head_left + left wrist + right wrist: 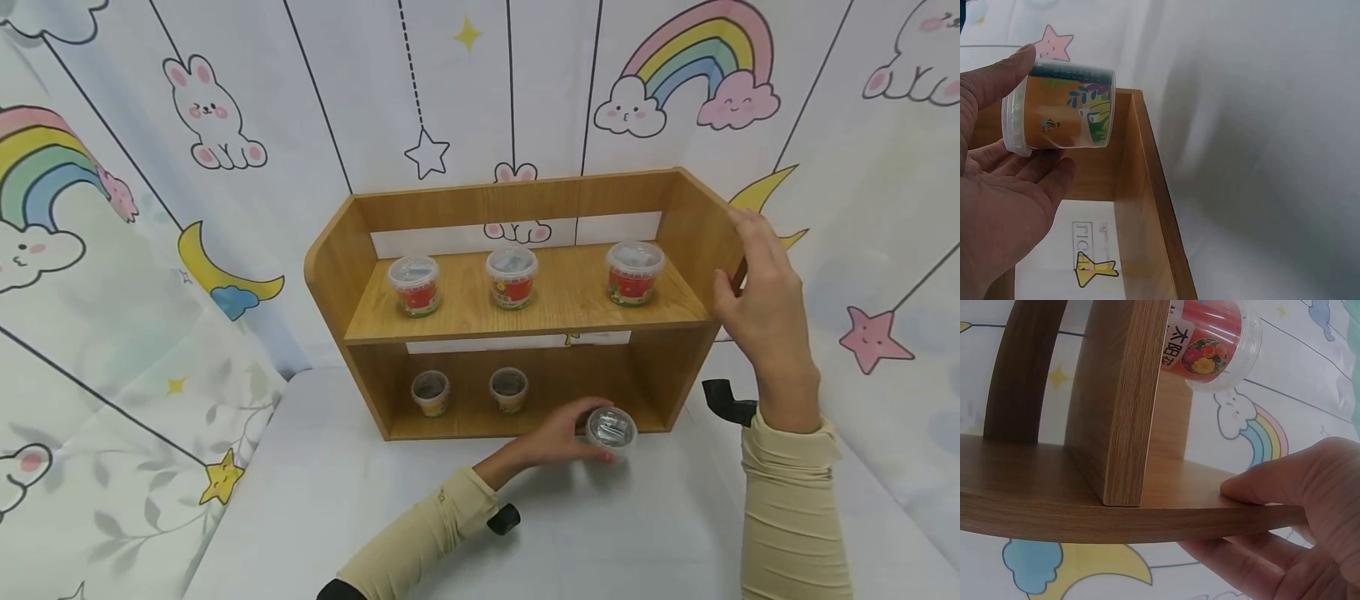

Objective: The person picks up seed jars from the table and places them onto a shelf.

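My left hand (558, 437) holds a small plastic cup (611, 428) with a clear lid, at the lower front edge of the wooden shelf (525, 332). The left wrist view shows the cup's orange printed label (1063, 112) between thumb and fingers. On the right, my right hand (776, 312) grips the shelf's side panel (1197, 520), with the thumb on its inner face and the fingers on the outer one.
Three lidded cups with red labels, left (414, 285), middle (512, 277) and right (634, 273), stand on the upper board. Two smaller-looking cups, one at left (431, 393) and one mid-shelf (509, 390), occupy the lower level. A patterned curtain (300, 125) hangs behind.
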`<state>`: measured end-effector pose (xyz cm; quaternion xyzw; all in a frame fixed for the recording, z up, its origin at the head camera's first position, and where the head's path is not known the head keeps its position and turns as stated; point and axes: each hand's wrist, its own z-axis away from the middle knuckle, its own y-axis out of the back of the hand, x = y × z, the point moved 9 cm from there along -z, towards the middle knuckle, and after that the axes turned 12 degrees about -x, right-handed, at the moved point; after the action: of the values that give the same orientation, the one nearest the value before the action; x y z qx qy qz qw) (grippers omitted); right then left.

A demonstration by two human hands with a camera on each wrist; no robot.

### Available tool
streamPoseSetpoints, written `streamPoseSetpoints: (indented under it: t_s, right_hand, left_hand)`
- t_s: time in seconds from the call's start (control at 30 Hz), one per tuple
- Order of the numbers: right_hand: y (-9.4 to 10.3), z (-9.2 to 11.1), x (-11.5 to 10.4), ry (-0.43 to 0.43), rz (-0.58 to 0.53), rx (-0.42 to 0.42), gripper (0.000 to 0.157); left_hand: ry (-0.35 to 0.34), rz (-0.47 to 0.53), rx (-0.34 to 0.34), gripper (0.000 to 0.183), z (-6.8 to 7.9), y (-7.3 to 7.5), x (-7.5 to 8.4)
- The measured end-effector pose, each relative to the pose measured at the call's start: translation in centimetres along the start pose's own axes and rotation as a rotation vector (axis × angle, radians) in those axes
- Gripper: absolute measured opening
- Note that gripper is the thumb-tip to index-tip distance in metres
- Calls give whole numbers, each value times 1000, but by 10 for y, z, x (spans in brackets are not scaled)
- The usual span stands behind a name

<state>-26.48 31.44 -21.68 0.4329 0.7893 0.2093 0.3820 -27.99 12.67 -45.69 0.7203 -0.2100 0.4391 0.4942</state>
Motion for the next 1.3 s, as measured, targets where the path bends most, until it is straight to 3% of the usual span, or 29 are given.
streamPoseSetpoints:
  t_s: [0.33,0.6,0.87,1.3]
  right_hand:
    - [0,0,1,-5,4,1,74]
    - [0,1,-1,10,16,10,74]
    - [0,0,-1,1,13,13,73]
    - [-1,1,0,-12,17,-1,74]
  left_hand:
    - [103,-10,50,73,-18,18,-16]
    - [104,30,98,68,-40,27,-22]
    - [172,104,111,69,-46,37,-32]
    - [179,210,172,68,-58,41,-54]
